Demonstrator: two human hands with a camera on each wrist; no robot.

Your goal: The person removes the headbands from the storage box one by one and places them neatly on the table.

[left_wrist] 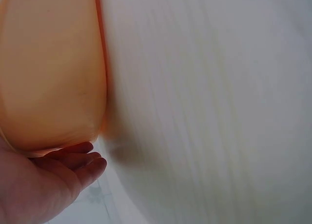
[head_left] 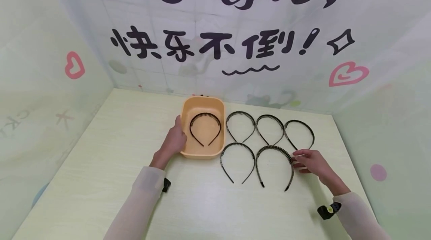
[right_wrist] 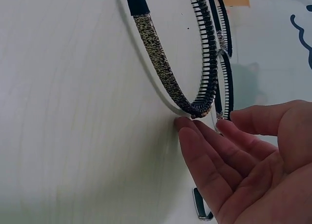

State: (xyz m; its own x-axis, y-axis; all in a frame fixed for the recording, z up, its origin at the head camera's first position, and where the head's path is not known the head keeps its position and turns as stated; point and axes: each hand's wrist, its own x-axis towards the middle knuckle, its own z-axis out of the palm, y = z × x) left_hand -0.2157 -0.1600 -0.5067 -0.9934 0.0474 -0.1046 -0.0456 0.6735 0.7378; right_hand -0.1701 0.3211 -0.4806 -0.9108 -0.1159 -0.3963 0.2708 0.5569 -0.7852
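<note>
My left hand [head_left: 173, 140] grips the left wall of an orange plastic bin [head_left: 202, 155]; in the left wrist view its fingers [left_wrist: 90, 170] lie along the outside, and the thumb is hidden. Inside the bin lies a black toothed headband [head_left: 205, 114]. My right hand [head_left: 311, 163] is beside the large toothed headband [head_left: 274, 148], its fingertips at the outer right side. That headband has glittery arms with black tips in the right wrist view. There the thumb stands apart from the fingers, with nothing pinched between them.
A row of dark headbands, one [head_left: 240, 112] near the bin, another [head_left: 271, 116] in the middle and a third [head_left: 299, 121] at right, lies behind. One more headband [head_left: 237, 144] lies left of the large one. Printed curtains [head_left: 202, 79] enclose the pale tabletop [head_left: 215, 202].
</note>
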